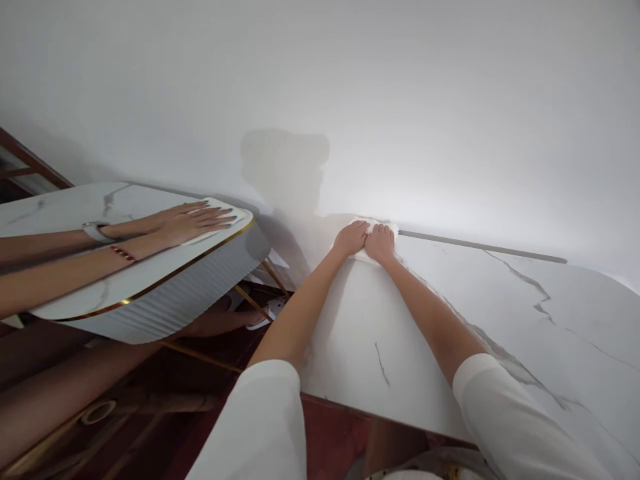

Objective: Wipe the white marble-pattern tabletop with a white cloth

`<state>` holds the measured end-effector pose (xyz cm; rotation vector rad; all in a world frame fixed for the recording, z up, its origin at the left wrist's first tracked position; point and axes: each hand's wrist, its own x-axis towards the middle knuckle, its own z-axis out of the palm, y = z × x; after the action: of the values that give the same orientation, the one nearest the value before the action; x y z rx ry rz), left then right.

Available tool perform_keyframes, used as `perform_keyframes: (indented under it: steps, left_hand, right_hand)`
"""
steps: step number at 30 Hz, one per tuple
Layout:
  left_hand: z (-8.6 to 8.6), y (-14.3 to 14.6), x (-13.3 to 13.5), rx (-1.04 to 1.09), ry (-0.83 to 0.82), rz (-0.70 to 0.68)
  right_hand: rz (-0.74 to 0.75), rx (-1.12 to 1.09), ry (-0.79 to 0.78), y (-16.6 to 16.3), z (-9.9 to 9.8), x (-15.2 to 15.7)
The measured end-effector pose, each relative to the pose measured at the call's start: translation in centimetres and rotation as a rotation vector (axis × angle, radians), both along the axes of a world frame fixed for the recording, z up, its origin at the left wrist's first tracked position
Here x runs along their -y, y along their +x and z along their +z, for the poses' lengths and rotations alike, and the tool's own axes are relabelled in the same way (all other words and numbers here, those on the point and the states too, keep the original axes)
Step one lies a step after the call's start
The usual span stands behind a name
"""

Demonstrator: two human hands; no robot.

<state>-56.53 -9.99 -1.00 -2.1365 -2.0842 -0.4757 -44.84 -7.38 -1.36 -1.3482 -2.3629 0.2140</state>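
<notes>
My left hand [352, 237] and my right hand [381, 243] lie side by side near the far edge of a white marble-patterned table [360, 313]. Both have their fingers curled over a white cloth [364, 255], pressing it against the tabletop. The cloth is bunched under them, and part of it is hidden by my hands. My arms are stretched forward and nearly meet at the cloth.
At left, another person's hands [197, 223] lie flat on a white cloth [245, 215] on a second marble-patterned table [75, 293] with a gold edge. A grey strip [480, 245] runs along my table's back by the white wall [450, 120]. A shoe [274, 310] stands between the tables.
</notes>
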Motion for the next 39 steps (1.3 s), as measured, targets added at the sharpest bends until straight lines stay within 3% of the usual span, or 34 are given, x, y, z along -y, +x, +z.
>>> perform_keyframes:
  steps: [9, 19, 31, 39]
  left_hand:
    - [-1.3, -0.8, 4.6, 0.004, 0.057, -0.103]
    - [-1.5, -0.4, 14.6, -0.048, 0.060, -0.121]
    - [-2.4, 1.2, 24.7, -0.058, 0.079, -0.119]
    - [-2.5, 5.8, 27.3, -0.083, 0.125, -0.012]
  right_hand:
    - [-0.041, -0.064, -0.046, 0.3, -0.3, 5.6]
    - [0.013, -0.122, -0.041, 1.4, -0.5, 15.1]
    - [0.071, 0.056, -0.066, 3.9, 1.0, 25.3]
    - [0.129, 0.027, -0.042, 7.5, 0.4, 26.8]
